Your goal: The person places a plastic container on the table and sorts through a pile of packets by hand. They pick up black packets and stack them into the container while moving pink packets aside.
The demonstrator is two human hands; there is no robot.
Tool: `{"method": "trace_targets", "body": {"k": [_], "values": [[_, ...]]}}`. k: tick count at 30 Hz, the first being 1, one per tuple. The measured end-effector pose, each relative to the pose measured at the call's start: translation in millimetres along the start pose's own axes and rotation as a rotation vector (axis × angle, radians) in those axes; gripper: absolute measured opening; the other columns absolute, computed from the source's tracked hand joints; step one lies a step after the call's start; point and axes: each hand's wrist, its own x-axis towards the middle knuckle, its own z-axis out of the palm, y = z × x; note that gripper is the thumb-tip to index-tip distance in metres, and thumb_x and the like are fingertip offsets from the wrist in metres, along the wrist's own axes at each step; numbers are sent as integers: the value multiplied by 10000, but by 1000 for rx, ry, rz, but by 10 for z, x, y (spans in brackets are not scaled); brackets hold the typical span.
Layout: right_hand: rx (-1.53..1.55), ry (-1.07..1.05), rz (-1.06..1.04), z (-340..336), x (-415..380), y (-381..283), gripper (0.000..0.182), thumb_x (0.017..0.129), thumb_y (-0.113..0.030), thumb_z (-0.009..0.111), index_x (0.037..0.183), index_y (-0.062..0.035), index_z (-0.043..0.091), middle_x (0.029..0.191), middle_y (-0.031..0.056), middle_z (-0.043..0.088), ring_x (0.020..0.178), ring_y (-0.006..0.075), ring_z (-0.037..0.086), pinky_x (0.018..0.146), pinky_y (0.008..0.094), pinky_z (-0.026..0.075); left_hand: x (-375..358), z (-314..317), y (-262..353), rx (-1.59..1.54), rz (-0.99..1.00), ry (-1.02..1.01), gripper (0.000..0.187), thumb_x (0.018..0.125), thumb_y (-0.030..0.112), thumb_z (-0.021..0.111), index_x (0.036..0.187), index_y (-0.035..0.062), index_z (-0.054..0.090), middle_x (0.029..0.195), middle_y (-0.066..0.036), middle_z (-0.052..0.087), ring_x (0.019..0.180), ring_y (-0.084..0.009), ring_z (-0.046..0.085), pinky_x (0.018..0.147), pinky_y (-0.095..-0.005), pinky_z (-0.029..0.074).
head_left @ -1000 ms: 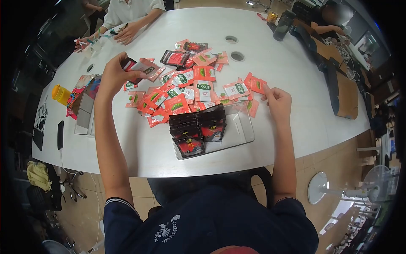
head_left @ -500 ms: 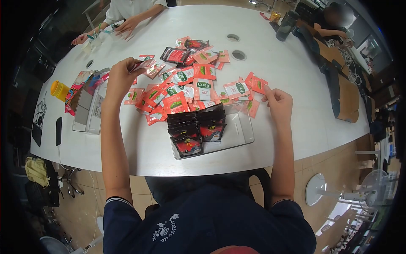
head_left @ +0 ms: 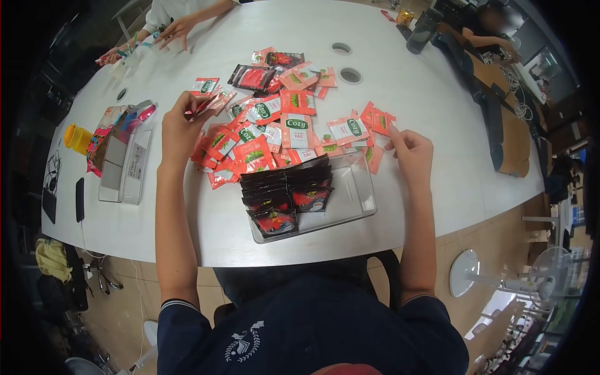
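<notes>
My left hand (head_left: 179,124) is closed on one or more tea sachets (head_left: 215,103) at the left side of a loose pile. Red and white Cozy tea sachets (head_left: 297,131) make up most of that pile. On the right, my right hand (head_left: 410,155) pinches the corner of a red tea sachet (head_left: 381,120) beside other sachets. Between my forearms stands a clear plastic tray (head_left: 350,209). Black and red coffee sachets (head_left: 275,220) fill its left part, standing in two rows. A few more dark sachets (head_left: 253,77) lie at the back of the pile.
At left are a second clear container (head_left: 128,172), a yellow cup (head_left: 77,139) and a phone (head_left: 80,199). Another person's hand (head_left: 178,31) is at the far left. A dark bottle (head_left: 425,30) and cardboard pieces (head_left: 506,144) sit along the right edge.
My left hand has come down slightly toward the pile with its sachets. My right hand stays at the red sachet. The whole view has shifted a little.
</notes>
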Motion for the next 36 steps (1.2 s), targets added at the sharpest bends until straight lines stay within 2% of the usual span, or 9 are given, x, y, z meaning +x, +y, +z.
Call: {"method": "trace_targets", "body": {"k": [3,7,13,16,19,22,25,34,36], "values": [[-18,-17,4,5,-12,-5,402,999,-307,743,733,-6,710,685,27,698,599,69,533,578,247,419,-80,-44,-44,-93,-27,-49,442,823,-21,846,867,42,411,1132,-136,802,1007,-156,729,881,-300,569],[-13,-26,29,7,-12,-12,399,1002,-303,738,738,-5,714,686,30,698,600,71,534,577,247,419,-78,-82,-74,-44,19,-99,452,788,-9,853,895,43,416,1155,-131,789,987,-130,686,890,-309,554],[-2,-16,20,1,-1,8,413,994,-332,751,764,12,735,674,27,703,592,67,546,572,251,418,-94,-100,-124,76,-19,-42,351,880,58,815,970,34,477,1066,-90,772,848,-156,644,823,-312,538],[-19,-20,29,0,-9,-12,412,995,-328,750,763,13,734,674,29,703,594,68,551,575,251,424,-49,-128,-256,42,-19,-15,290,936,35,768,978,26,481,1060,-89,772,862,-167,691,829,-301,544],[-10,-28,19,1,-10,-9,410,996,-321,747,761,14,733,673,27,701,596,69,547,575,254,422,-43,-109,-311,20,40,23,154,978,19,717,1082,11,605,1122,-101,782,910,-169,736,832,-289,547],[2,-23,11,4,-13,7,411,996,-319,748,760,17,730,669,23,695,588,65,533,570,254,412,-63,-82,-265,26,64,72,270,981,29,716,1251,45,717,1136,-125,795,950,-162,760,833,-287,555],[-25,-16,19,-2,-5,20,405,997,-313,748,768,20,732,664,17,688,583,62,519,568,251,403,-59,-120,-338,111,63,28,356,990,37,707,1338,107,741,1101,-143,806,868,-120,742,780,-279,550],[1,-11,2,13,-22,-10,392,985,-297,762,756,20,734,659,12,679,581,54,497,558,256,380,-48,-121,-450,114,82,61,370,982,15,702,1329,133,753,848,-96,771,658,-93,497,625,-269,448],[-19,-13,7,3,1,2,392,986,-297,759,755,20,735,655,11,676,583,51,496,557,254,375,-38,-129,-429,100,93,69,376,985,2,690,1332,134,752,863,-105,773,683,-92,541,654,-263,464]]}}
